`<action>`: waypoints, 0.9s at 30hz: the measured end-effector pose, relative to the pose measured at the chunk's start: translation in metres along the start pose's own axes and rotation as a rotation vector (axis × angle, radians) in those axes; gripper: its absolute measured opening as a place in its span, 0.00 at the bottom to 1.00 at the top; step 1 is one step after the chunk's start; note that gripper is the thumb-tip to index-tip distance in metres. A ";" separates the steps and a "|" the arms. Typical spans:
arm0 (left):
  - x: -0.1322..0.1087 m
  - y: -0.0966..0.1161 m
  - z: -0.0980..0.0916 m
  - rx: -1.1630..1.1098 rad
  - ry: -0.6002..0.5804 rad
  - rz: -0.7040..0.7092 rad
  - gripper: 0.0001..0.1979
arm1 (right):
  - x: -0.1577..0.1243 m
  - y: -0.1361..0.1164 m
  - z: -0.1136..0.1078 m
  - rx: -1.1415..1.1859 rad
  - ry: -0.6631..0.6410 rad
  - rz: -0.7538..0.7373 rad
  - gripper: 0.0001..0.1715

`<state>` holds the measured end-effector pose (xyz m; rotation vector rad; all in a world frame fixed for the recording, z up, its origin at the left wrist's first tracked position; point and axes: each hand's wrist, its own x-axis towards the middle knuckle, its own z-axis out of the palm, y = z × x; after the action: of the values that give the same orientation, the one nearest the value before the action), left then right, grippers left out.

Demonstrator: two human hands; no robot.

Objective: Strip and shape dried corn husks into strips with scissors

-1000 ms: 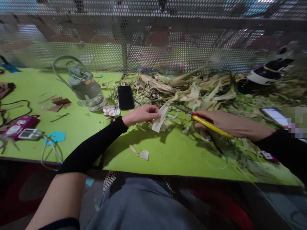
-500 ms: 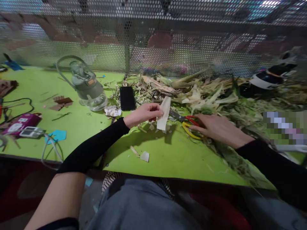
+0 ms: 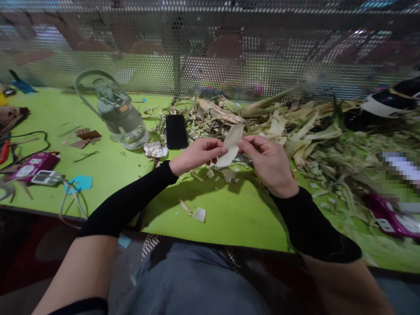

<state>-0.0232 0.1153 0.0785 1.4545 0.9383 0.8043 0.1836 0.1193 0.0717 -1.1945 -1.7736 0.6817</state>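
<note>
A pale strip of corn husk [image 3: 232, 141] is held above the table between both hands. My left hand [image 3: 205, 154] pinches its left edge between thumb and fingers. From the other side, my right hand [image 3: 271, 162] grips the right edge with thumb and forefinger. Behind and below the right hand lie scissors, mostly hidden; a bit of red handle [image 3: 292, 175] shows beside the wrist. Small husk scraps lie under the hands, and a pale cut piece [image 3: 199, 215] rests nearer the front edge.
A heap of dry corn husks [image 3: 305, 127] spreads along the back and right. At the left stand a clear bottle [image 3: 126, 120], a black phone [image 3: 176, 132] and crumpled white tissue [image 3: 155, 149]. Purple devices [image 3: 37, 165] with a cable lie further left. A perforated metal screen [image 3: 210, 57] closes the back.
My right hand has left the red and yellow scissors and moved left to take the husk strip's right edge. The strip now tilts more. My left hand stays about where it was.
</note>
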 end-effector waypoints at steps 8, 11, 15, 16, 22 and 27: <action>0.007 -0.010 -0.003 0.046 -0.003 -0.032 0.09 | -0.003 0.023 0.013 0.190 0.002 0.032 0.21; 0.006 -0.013 0.000 0.055 -0.054 -0.032 0.10 | -0.006 0.020 0.015 0.157 0.039 -0.002 0.18; 0.004 -0.014 0.002 0.031 0.020 0.016 0.09 | -0.011 0.016 0.018 0.151 -0.011 -0.039 0.13; 0.004 -0.014 0.002 0.017 0.051 0.035 0.09 | -0.011 0.016 0.019 0.157 -0.029 -0.048 0.13; 0.004 -0.013 0.003 -0.031 0.025 0.021 0.10 | -0.015 0.014 0.022 0.111 0.038 -0.085 0.09; 0.001 -0.010 0.006 -0.034 -0.019 -0.027 0.09 | -0.017 0.011 0.022 0.085 0.048 -0.088 0.06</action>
<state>-0.0183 0.1135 0.0681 1.4152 0.9239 0.7813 0.1718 0.1083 0.0464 -1.0618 -1.7295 0.6645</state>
